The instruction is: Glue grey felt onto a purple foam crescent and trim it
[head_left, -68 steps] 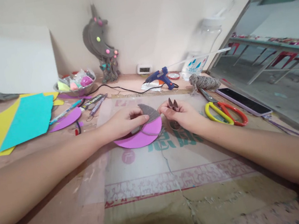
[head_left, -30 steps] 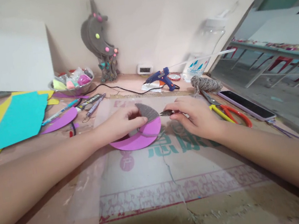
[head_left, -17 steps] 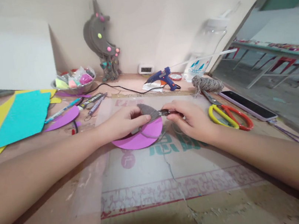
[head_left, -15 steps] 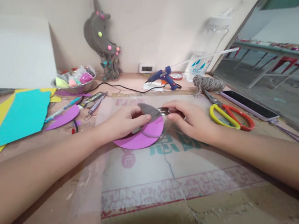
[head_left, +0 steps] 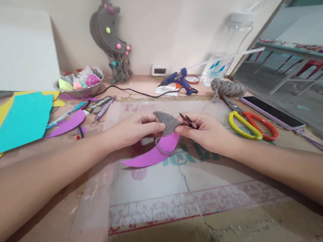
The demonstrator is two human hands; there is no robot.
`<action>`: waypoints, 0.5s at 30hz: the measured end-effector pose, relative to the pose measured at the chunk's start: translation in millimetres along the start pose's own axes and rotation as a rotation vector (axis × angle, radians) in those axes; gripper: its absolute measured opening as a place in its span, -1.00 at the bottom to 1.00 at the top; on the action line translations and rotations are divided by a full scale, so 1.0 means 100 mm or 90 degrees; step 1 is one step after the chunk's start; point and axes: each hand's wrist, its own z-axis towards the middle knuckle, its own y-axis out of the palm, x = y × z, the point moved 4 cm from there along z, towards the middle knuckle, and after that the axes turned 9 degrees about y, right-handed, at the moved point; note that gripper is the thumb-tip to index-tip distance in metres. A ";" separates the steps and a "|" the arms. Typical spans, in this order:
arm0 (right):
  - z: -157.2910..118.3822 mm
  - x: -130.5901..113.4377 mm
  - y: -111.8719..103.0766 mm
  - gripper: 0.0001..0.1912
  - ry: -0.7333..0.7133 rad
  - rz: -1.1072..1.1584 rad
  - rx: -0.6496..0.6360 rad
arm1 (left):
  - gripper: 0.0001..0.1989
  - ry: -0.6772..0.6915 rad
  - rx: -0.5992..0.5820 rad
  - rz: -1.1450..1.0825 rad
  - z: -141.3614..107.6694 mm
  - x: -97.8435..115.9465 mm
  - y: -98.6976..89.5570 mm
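A purple paper crescent [head_left: 150, 156], its upper end wrapped in grey yarn [head_left: 167, 122], is held over the plastic sheet. My left hand [head_left: 134, 129] pinches the wrapped end between thumb and fingers. At the other side, the thumb and fingertip of my right hand [head_left: 208, 128] touch the edge of the wrapping. Tucked in that same hand is a pair of small thread snips [head_left: 188, 120], its dark points facing up and left. A loose loop of grey yarn hangs across the purple paper. The inside of my right palm is hidden.
Scissors [head_left: 245, 124] and a phone [head_left: 272, 112] lie on the right, beside a grey yarn bundle [head_left: 227, 87]. Behind stand a blue glue gun [head_left: 175, 79], a bottle [head_left: 230, 42] and a metal bowl [head_left: 79, 90]. Cyan sheet [head_left: 22, 122] and pens [head_left: 105, 108] lie left.
The snips have drawn back from the yarn and turned upward in my right hand. My right fingers now touch the wrapped edge. The crescent has tilted, its free tip swinging lower left.
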 end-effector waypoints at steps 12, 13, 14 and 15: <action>-0.01 -0.05 0.00 -0.74 -0.021 0.006 -0.007 | -0.75 0.023 -0.003 0.006 0.00 0.05 0.02; -0.01 -0.05 0.00 -0.73 -0.018 0.002 0.004 | -0.74 0.042 -0.002 0.043 0.01 0.07 0.02; -0.01 -0.05 -0.01 -0.71 -0.016 -0.004 0.014 | -0.73 0.060 0.002 0.079 0.01 0.09 0.03; -0.01 -0.05 -0.01 -0.70 -0.016 -0.009 0.023 | -0.71 0.075 0.008 0.111 0.02 0.11 0.03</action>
